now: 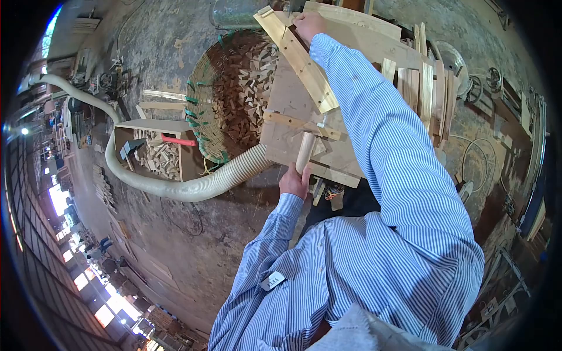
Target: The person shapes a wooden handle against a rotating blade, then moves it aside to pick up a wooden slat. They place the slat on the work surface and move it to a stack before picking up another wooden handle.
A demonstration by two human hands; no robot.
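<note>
My left hand (294, 182) is closed round the near end of a pale round wooden rod (305, 153) at the front of the wooden work table (287, 88). The rod's far end meets a small metal bit beside a wooden strip with holes (293, 121). My right hand (308, 27) reaches to the far side of the table, next to a long light wooden board (301, 64) with dark holes. Its fingers are bent at the board's edge, and what they hold, if anything, is hidden.
A woven basket (202, 99) full of wood offcuts stands left of the table. A ribbed hose (240, 172) runs from the table to the left. Beyond it is a wooden box (188, 161) of wood pieces with a red-handled tool. Wooden slats (425, 90) stand at the right.
</note>
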